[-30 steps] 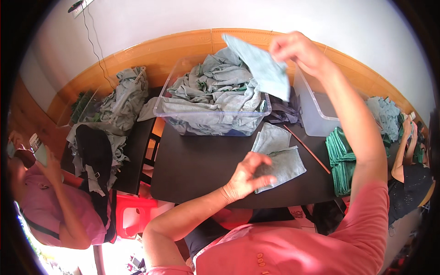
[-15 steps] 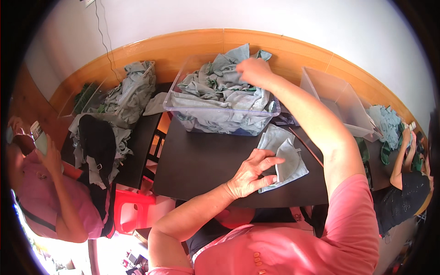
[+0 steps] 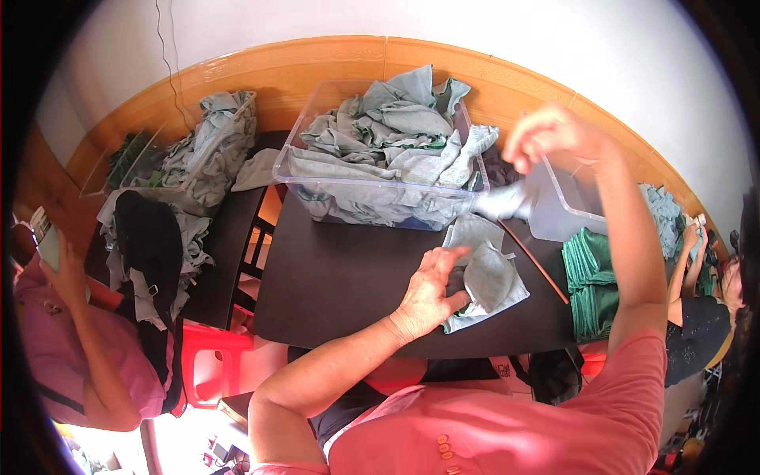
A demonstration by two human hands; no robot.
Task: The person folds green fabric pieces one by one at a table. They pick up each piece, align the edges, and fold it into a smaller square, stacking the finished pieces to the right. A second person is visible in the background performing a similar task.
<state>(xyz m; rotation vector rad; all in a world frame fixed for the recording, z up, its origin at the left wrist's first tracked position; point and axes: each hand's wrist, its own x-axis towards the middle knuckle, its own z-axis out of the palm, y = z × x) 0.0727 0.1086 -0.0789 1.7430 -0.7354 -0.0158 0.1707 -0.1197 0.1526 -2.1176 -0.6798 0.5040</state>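
My left hand [image 3: 427, 293] is on the dark table with thumb and fingers apart, at the left edge of a small grey fabric piece [image 3: 491, 281]. This piece lies partly folded, with a rounded flap on top. My right hand [image 3: 558, 138] is raised on the right, smeared by motion, its fingers partly curled. Below it a pale blurred piece of cloth [image 3: 507, 202] is in the air; whether my fingers hold it cannot be told. A clear plastic bin [image 3: 380, 188] behind is heaped with grey-green cloth pieces [image 3: 408, 119], one draped over its right rim.
Right of the fabric lie a thin brown stick [image 3: 534, 261] and a stack of folded green cloth [image 3: 590, 285]. A second clear bin [image 3: 566, 210] stands behind them. People sit at both sides; the left one holds a phone [image 3: 47, 241]. More cloth [image 3: 218, 150] fills a left bin.
My right hand has moved right, away from the heaped bin. A pale cloth now blurs below it, and another hangs over the bin's right rim. The green stack has come into view.
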